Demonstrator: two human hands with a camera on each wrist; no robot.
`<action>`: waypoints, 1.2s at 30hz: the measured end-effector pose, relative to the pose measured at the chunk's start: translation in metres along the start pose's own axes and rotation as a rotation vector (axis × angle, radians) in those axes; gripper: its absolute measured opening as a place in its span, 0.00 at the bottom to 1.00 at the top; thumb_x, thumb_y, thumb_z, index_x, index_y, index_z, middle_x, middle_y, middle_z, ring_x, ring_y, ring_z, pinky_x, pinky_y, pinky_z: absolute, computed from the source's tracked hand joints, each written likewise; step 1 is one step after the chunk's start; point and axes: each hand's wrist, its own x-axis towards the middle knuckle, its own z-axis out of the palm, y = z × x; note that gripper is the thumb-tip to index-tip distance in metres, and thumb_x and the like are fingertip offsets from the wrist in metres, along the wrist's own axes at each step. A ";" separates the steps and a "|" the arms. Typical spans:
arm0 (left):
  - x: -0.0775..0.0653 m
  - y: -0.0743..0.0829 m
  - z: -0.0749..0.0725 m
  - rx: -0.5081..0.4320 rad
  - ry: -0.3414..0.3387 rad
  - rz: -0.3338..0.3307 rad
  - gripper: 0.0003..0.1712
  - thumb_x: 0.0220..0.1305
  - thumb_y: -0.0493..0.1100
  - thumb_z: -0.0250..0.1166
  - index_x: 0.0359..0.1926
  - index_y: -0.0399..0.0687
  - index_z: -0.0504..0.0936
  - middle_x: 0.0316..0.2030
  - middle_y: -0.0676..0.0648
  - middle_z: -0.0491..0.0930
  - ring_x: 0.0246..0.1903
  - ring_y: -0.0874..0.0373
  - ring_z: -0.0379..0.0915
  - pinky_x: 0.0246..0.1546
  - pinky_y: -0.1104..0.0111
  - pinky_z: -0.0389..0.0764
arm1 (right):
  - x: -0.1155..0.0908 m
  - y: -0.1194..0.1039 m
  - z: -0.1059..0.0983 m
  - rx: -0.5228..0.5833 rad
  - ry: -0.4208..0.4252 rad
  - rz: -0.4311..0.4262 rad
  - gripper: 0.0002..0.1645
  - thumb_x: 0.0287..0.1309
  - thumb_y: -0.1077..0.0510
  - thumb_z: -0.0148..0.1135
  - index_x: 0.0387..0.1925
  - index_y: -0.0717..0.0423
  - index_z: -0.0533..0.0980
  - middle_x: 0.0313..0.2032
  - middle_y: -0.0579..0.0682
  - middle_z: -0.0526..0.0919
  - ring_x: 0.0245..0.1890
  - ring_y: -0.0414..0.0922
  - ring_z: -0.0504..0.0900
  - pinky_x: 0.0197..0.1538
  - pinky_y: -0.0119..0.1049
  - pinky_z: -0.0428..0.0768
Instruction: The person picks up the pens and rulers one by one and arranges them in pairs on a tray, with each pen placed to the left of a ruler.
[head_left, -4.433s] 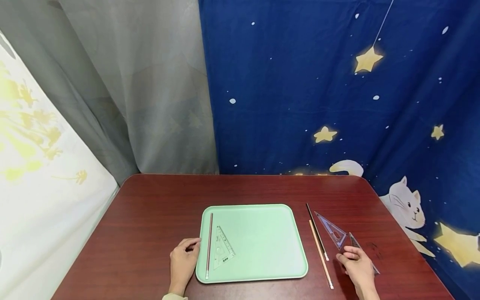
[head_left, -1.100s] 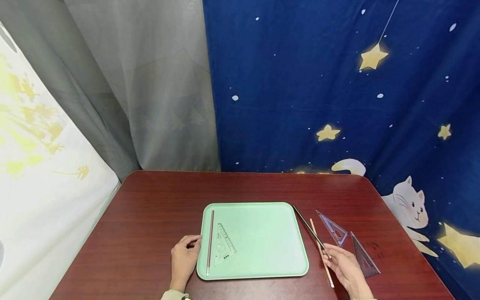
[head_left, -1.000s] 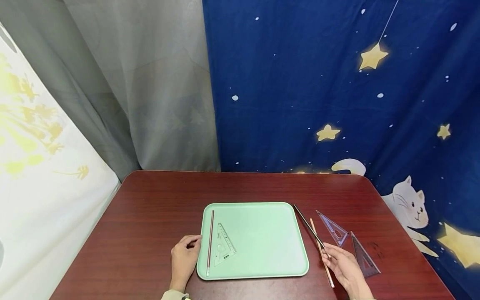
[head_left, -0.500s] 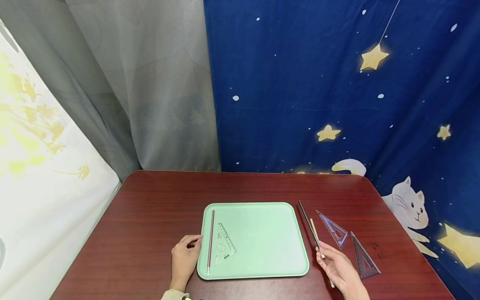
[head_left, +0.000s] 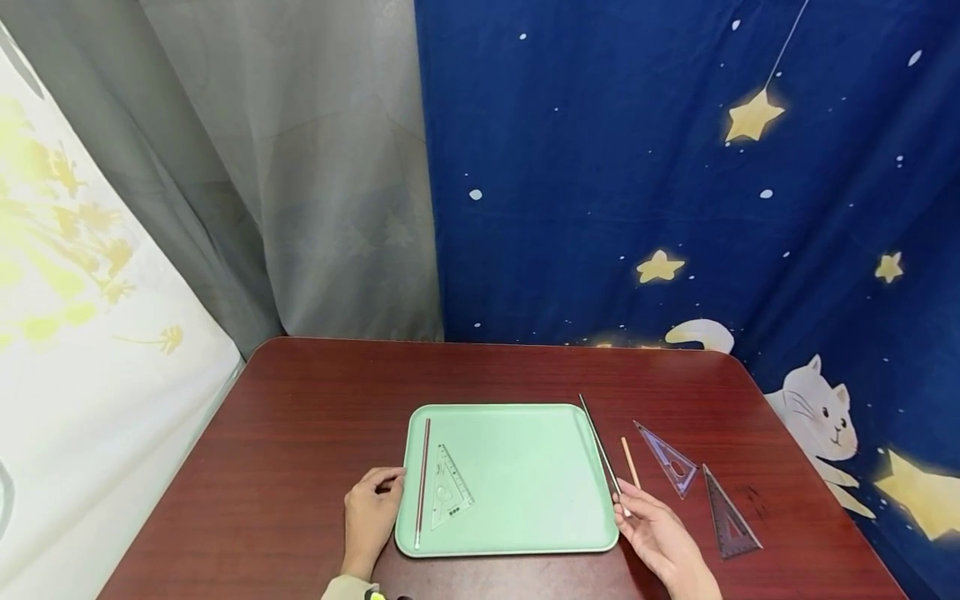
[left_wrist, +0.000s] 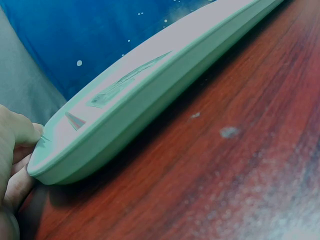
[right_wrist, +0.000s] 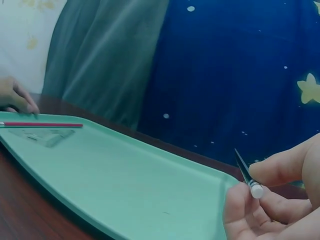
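My right hand (head_left: pixel 660 537) pinches a black pencil (head_left: pixel 597 444) between thumb and fingers near its white eraser end (right_wrist: pixel 257 191). The pencil slants up over the right rim of a pale green tray (head_left: pixel 525 483). At the tray's left edge, my left hand (head_left: pixel 370 521) grips the rim; in the left wrist view its thumb lies at the top of the rim (left_wrist: pixel 45 175) and fingers lower down. On the tray lie a red pencil (head_left: pixel 423 483), along the left side, and a clear set square (head_left: pixel 457 492) beside it.
Right of the tray, a plain wooden pencil (head_left: pixel 630 461) lies on the reddish-brown table (head_left: pixel 315 417), partly hidden by my right hand. Farther right lie a purple set square (head_left: pixel 660 447) and a dark set square (head_left: pixel 738 547). Curtains (head_left: pixel 345 208) hang behind.
My right hand first was at the dark set square, then held the black pencil above the wooden one. It has since moved left with the pencil to the tray's edge. My left hand stays put.
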 end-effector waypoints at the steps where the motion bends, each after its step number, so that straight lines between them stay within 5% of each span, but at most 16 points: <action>1: 0.000 0.000 0.000 0.002 0.000 0.003 0.07 0.58 0.35 0.66 0.35 0.49 0.88 0.33 0.51 0.85 0.28 0.68 0.77 0.30 0.76 0.77 | 0.000 0.001 0.001 0.010 -0.019 0.006 0.20 0.67 0.68 0.44 0.38 0.44 0.80 0.35 0.43 0.77 0.35 0.33 0.76 0.42 0.21 0.76; 16: 0.003 0.001 0.000 0.007 0.004 0.000 0.07 0.57 0.36 0.66 0.34 0.50 0.88 0.33 0.53 0.85 0.27 0.70 0.76 0.29 0.76 0.76 | 0.002 0.012 0.033 0.070 -0.093 0.066 0.19 0.66 0.68 0.46 0.39 0.44 0.80 0.34 0.42 0.79 0.34 0.32 0.76 0.42 0.21 0.76; 27: 0.001 0.000 -0.001 0.000 -0.010 -0.005 0.07 0.58 0.35 0.66 0.35 0.49 0.88 0.34 0.51 0.85 0.28 0.69 0.76 0.30 0.76 0.76 | 0.006 0.028 0.065 0.134 -0.061 0.136 0.15 0.66 0.68 0.47 0.39 0.49 0.78 0.34 0.43 0.78 0.33 0.33 0.75 0.41 0.22 0.75; 36: 0.000 0.001 -0.001 -0.008 -0.015 -0.015 0.07 0.58 0.34 0.66 0.35 0.48 0.88 0.35 0.50 0.85 0.29 0.67 0.78 0.30 0.76 0.77 | 0.006 0.036 0.085 0.101 -0.105 0.151 0.14 0.65 0.68 0.48 0.40 0.49 0.78 0.34 0.41 0.79 0.33 0.33 0.76 0.41 0.22 0.75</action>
